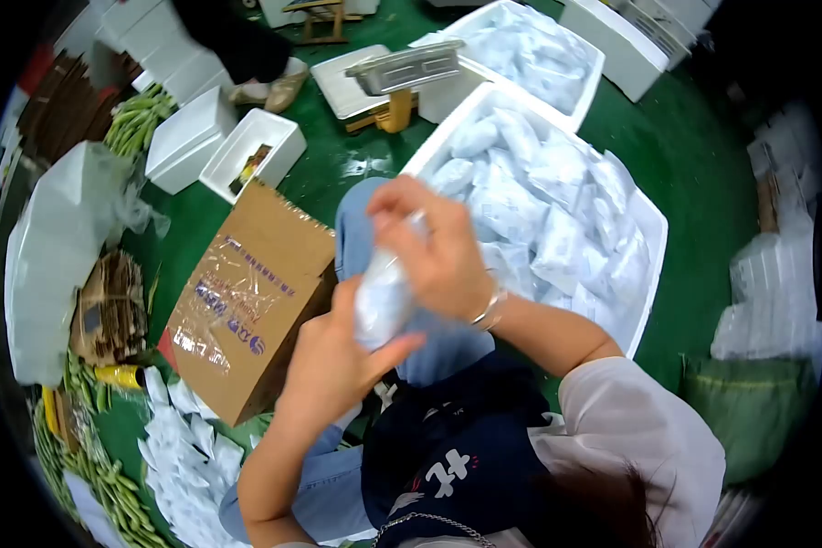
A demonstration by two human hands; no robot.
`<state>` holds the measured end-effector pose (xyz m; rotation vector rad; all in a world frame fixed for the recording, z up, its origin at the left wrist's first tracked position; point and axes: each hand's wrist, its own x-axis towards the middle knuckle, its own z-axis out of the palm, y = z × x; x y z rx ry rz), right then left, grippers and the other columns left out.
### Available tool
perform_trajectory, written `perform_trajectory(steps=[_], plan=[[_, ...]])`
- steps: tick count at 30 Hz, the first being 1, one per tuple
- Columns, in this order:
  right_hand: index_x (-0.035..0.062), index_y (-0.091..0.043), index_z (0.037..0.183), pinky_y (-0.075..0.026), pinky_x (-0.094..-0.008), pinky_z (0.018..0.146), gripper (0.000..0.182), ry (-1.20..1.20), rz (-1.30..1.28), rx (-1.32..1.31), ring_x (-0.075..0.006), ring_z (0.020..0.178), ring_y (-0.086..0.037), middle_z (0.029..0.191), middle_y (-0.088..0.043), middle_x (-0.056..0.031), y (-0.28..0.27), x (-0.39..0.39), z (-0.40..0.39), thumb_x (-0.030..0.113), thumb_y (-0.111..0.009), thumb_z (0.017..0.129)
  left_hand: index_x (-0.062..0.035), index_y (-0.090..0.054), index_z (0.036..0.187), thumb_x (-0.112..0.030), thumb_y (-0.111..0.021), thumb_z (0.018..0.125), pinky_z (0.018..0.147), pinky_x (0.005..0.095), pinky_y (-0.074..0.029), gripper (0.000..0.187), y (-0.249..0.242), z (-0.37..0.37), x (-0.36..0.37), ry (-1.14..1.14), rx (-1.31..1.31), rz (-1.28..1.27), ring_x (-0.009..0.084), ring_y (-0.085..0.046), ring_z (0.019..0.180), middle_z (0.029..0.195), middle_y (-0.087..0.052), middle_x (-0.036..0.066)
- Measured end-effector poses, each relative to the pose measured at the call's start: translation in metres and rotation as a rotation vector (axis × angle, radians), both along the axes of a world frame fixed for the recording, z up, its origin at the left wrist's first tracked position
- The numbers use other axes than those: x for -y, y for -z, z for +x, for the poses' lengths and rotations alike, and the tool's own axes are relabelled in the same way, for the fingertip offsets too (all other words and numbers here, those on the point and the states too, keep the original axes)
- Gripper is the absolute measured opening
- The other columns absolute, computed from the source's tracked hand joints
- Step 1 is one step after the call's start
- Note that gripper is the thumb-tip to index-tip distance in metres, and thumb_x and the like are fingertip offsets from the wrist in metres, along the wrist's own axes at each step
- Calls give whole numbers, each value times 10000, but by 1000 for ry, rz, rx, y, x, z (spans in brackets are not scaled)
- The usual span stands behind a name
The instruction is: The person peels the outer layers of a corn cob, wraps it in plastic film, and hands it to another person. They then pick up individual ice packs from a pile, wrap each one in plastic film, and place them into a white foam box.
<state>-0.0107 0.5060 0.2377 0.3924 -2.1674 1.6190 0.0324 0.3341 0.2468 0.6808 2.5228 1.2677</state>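
Note:
A small white wrapped packet point(383, 301) is held between my two hands, above my knees. My left hand point(338, 352) is wrapped round its lower end from the left. Over its upper end, my right hand point(429, 242) is closed with bent fingers, slightly blurred. To the right stands a large white foam box point(656, 265) filled with similar white packets point(557, 242). A brown cardboard box point(237, 306) with clear tape stands left of my hands, tilted in view.
Behind are a second foam box point(598, 68) of packets, a scale point(406, 68) and a smaller foam box point(288, 155). A person's legs point(233, 41) show at the top. White sheets point(187, 466) and green vegetables point(110, 489) lie lower left. A green sack point(749, 411) sits right.

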Motion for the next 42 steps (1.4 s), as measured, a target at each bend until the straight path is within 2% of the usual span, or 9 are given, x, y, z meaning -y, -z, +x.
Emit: perform_trajectory(steps=[7, 12, 15, 17, 19, 23, 28, 33, 42], plan=[[20, -640, 956, -430, -244, 600, 245, 245, 198, 399, -97, 605, -554, 668, -600, -51, -26, -182, 14, 101, -474, 795, -40, -458, 1277, -207, -688, 820, 631, 425, -539, 538, 34, 2, -147, 309, -464, 189, 379, -645, 751, 945, -625, 213], [-16, -631, 957, -456, -291, 617, 237, 182, 771, 479, -160, 655, -612, 670, -602, -89, 8, -247, -40, 113, -514, 795, -30, -568, 1145, -141, -651, 832, 642, 405, -540, 342, 49, -28, -90, 224, -439, 270, 349, -643, 771, 942, -633, 167], [-23, -563, 1162, -477, -358, 746, 393, 228, 943, 611, -262, 802, -624, 850, -640, -187, 52, -203, -86, 229, -615, 866, -15, -619, 998, -156, -623, 813, 687, 408, -532, 232, 75, -59, 29, -220, -525, 78, 338, -652, 818, 923, -662, 167], [1, -484, 1292, -460, -370, 852, 468, 125, 1141, -257, -250, 977, -595, 1094, -612, -197, 81, -190, -112, 251, -607, 916, -43, -651, 969, -183, -610, 810, 712, 406, -530, 216, 90, -57, 137, -690, -226, -38, 338, -668, 810, 866, -686, 169], [20, -490, 1304, -440, -355, 912, 398, 45, 710, 167, -240, 1063, -562, 1221, -564, -163, 66, -142, -124, 169, -563, 942, -58, -658, 980, -193, -610, 800, 699, 413, -528, 230, 103, -17, 256, -904, -234, -391, 334, -666, 802, 851, -689, 150], [0, -512, 1262, -441, -317, 905, 319, -204, 632, 71, -204, 1019, -575, 1140, -605, -131, 22, -45, -128, 89, -509, 956, -35, -648, 967, -333, -647, 784, 758, 464, -521, 349, 134, 126, 440, -1135, 256, -1031, 368, -654, 878, 929, -680, 200], [-29, -548, 1140, -444, -277, 852, 215, -545, 479, 286, -146, 904, -561, 1000, -602, -83, 21, 91, -118, 41, -483, 947, -2, -607, 1046, -502, -702, 733, 857, 456, -490, 598, 263, 234, 461, -1177, 582, -867, 372, -598, 1030, 1085, -622, 231], [-36, -601, 962, -460, -261, 745, 122, -846, 869, 323, -150, 784, -594, 841, -613, -88, 47, 186, -82, 29, -560, 867, 83, -423, 1267, -723, -686, 639, 973, 446, -430, 1055, 359, 252, 375, -1143, 1009, -674, 385, -511, 1164, 1263, -500, 266], [-36, -614, 1028, -502, -265, 716, 186, -1080, 696, 840, -137, 814, -631, 892, -680, -103, 145, 241, -52, 99, -609, 900, 25, -296, 1378, -354, -809, 612, 978, 465, -434, 997, 380, 228, 337, -1897, 1213, -451, 400, -506, 1190, 1273, -490, 282]])
